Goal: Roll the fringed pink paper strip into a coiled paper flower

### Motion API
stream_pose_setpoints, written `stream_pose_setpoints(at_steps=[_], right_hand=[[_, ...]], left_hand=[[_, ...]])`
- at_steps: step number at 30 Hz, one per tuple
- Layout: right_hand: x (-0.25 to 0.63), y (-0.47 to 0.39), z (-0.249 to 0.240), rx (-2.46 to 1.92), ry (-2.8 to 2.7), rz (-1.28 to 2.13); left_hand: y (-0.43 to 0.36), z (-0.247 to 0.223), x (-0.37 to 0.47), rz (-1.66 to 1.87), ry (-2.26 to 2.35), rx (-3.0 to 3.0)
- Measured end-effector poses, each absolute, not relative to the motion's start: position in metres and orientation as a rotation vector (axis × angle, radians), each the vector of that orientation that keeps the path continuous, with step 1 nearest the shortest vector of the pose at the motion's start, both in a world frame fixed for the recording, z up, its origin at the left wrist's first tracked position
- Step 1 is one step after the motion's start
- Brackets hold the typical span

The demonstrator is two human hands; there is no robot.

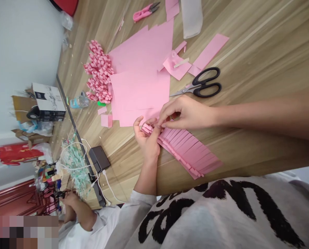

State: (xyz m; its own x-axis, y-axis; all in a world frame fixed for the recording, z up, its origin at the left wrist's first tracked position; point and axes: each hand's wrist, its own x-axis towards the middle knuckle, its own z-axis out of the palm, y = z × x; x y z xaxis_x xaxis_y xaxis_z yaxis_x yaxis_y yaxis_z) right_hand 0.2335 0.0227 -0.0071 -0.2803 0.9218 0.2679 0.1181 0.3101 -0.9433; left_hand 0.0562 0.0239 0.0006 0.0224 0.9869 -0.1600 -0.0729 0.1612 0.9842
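A pink paper strip (193, 148), cut into a fringe along one side, slants between my hands and my shirt. Small folded loops run along its uncut edge. My left hand (149, 140) grips the strip's upper left end between thumb and fingers. Fingertips of my right hand (181, 112) pinch at the fringe beside my left thumb; the exact bit held is hidden. Black-handled scissors (207, 83) lie slightly apart on the table just above my right hand. Large pink paper sheets (141, 76) are spread above my left hand.
Curled pink paper pieces (98, 72) are heaped left of the sheets. Pink thread snips (145, 12) and paper scraps (210, 52) lie farther up. A dark power adapter (99, 159) with white cables sits at left, near a co-worker's hand (68, 199). Boxes (49, 102) stand beyond.
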Motion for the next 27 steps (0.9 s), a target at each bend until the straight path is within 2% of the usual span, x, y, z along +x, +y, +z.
stream_pose_setpoints(at_steps=[27], right_hand=[[0.2319, 0.0222, -0.0056, -1.088, -1.579, 1.047]], left_hand=[[0.0206, -0.0003, 0.0585, 1.048, 1.208, 1.090]])
